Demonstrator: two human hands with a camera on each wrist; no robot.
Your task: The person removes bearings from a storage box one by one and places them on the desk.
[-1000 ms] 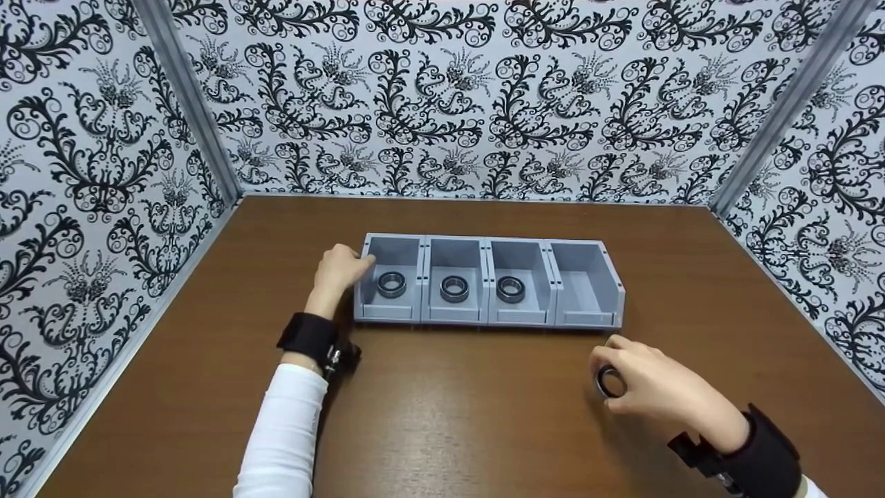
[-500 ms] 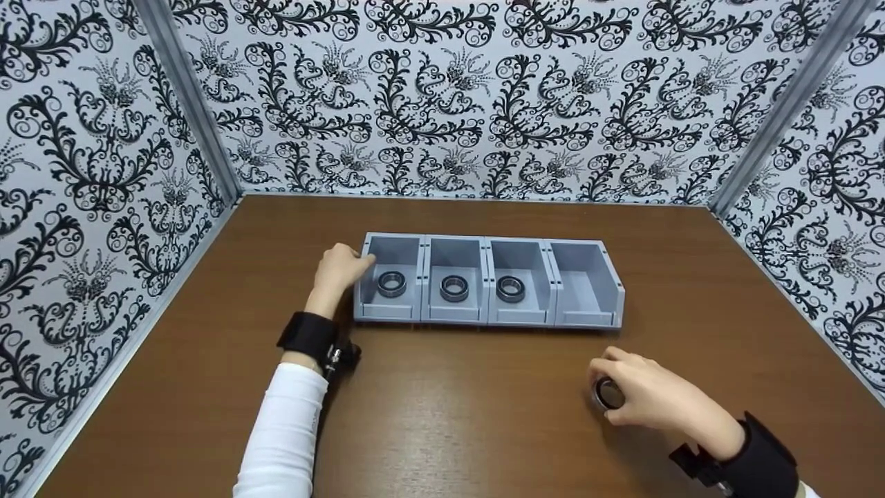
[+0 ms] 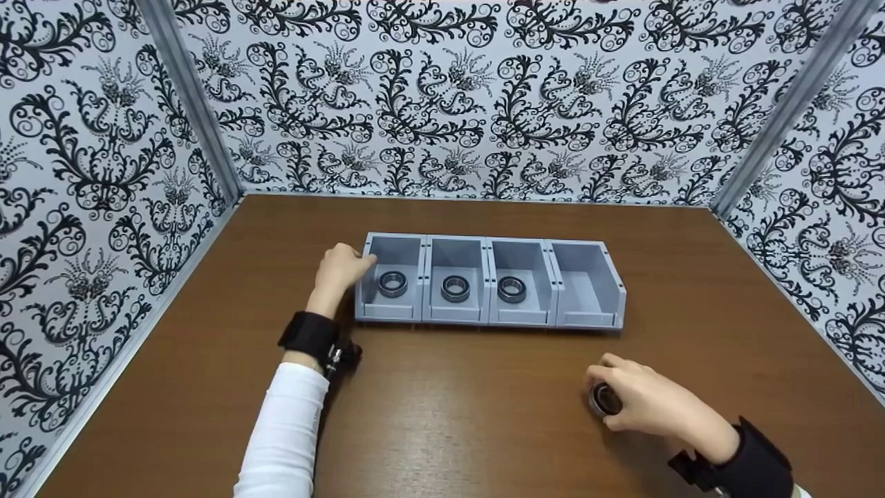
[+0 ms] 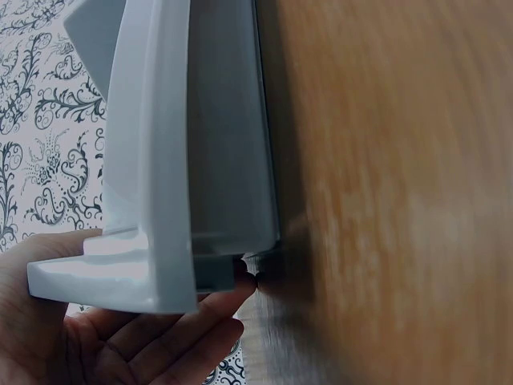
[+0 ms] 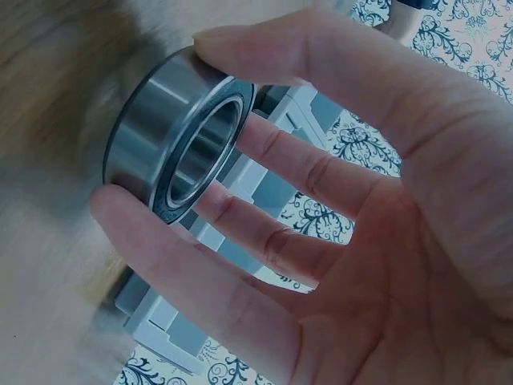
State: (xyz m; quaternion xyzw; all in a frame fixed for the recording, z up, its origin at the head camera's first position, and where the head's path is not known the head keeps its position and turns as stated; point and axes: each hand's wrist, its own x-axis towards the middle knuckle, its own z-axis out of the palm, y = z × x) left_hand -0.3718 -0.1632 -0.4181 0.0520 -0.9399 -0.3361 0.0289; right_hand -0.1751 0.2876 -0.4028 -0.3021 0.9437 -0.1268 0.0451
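In the head view, the right hand [image 3: 646, 400] pinches a metal bearing ring [image 3: 606, 400] low over the table, in front of the bin row's right end. The right wrist view shows the ring [image 5: 152, 120] tilted between thumb and fingertips. At the bin row's left end, the left hand [image 3: 343, 270] grips the side wall of the leftmost grey bin [image 3: 389, 315]; in the left wrist view its thumb and fingers lie around the bin's edge [image 4: 168, 160]. A bearing [image 3: 393, 284] lies in that bin, another [image 3: 455, 288] in the second, another [image 3: 511, 290] in the third.
The fourth bin [image 3: 586, 318], at the right end, holds no bearing. All the bins stand side by side on a brown wooden table [image 3: 442, 408]. Patterned panels [image 3: 442, 97] with grey posts enclose its back and sides.
The right hand has moved a little toward the table's front edge, with the ring in its fingers. The left hand and the bins look unmoved.
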